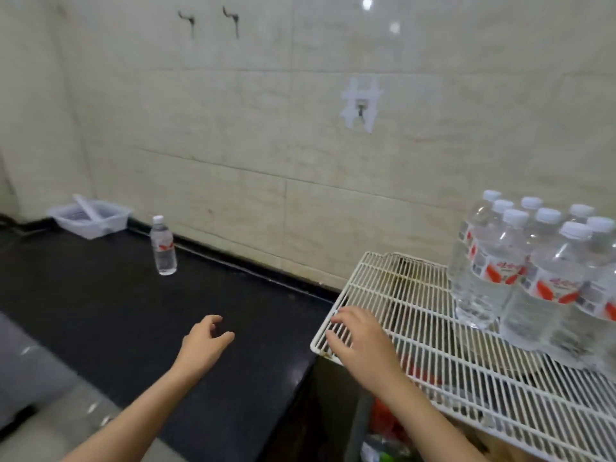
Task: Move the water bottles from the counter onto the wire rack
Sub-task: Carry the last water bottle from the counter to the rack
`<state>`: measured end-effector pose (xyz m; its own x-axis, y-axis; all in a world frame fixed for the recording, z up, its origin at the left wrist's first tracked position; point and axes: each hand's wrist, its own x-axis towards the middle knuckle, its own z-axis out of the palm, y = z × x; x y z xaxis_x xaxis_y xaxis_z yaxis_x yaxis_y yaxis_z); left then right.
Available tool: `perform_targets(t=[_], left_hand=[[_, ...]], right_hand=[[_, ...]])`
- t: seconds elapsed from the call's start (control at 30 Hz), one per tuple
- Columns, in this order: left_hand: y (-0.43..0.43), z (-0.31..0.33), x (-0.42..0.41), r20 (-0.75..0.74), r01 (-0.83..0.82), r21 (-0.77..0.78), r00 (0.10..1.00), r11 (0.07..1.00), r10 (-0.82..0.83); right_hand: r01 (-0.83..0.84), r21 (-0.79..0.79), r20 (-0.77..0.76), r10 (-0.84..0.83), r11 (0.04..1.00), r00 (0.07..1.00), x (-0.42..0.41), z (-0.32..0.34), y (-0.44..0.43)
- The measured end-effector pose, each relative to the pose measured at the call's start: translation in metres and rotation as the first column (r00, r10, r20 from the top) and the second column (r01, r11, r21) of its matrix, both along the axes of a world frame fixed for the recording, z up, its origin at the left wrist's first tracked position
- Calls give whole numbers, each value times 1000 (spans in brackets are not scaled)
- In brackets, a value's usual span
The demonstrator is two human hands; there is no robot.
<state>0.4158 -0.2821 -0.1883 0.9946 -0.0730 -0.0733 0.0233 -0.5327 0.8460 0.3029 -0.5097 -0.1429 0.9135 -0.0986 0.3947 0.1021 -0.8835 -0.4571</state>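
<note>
The white wire rack (393, 295) serves as the landmark. A cluster of water bottles (493, 271) with white caps and red-and-white labels stands upright and packed close together on its far right part. One lone water bottle (163, 245) of the same kind stands upright well to the left of the rack, on the black counter (116, 311), close to the tiled wall (233, 128) behind it. The counter's right end reaches the rack's left edge. The right hand (360, 335) lies over the rack's near left corner with its fingers spread and relaxed. It grips nothing, and whether its fingertips actually touch the wires cannot be told. The left hand (203, 341) hovers to the left of the rack, above the counter, with its fingers loosely curled and holding nothing. It is well apart from the lone bottle. Farther left of the rack than that bottle, a clear plastic tray (90, 218) sits on the counter against the wall. Above and behind the rack, a small hook (361, 110) is fixed to the wall with strips of white tape.
</note>
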Motion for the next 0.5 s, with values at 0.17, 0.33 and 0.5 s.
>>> perform_targets(t=[0.17, 0.33, 0.5], left_hand=[[113, -10, 6, 25, -158, 45, 987, 986, 157], [242, -13, 5, 45, -285, 133, 958, 949, 282], [356, -20, 1, 53, -417, 203, 908, 886, 416]], right_hand=[[-95, -94, -117, 84, 991, 990, 41, -19, 79], [-140, -106, -220, 114, 984, 969, 96, -36, 191], [-202, -43, -338, 176, 978, 925, 141, -57, 293]])
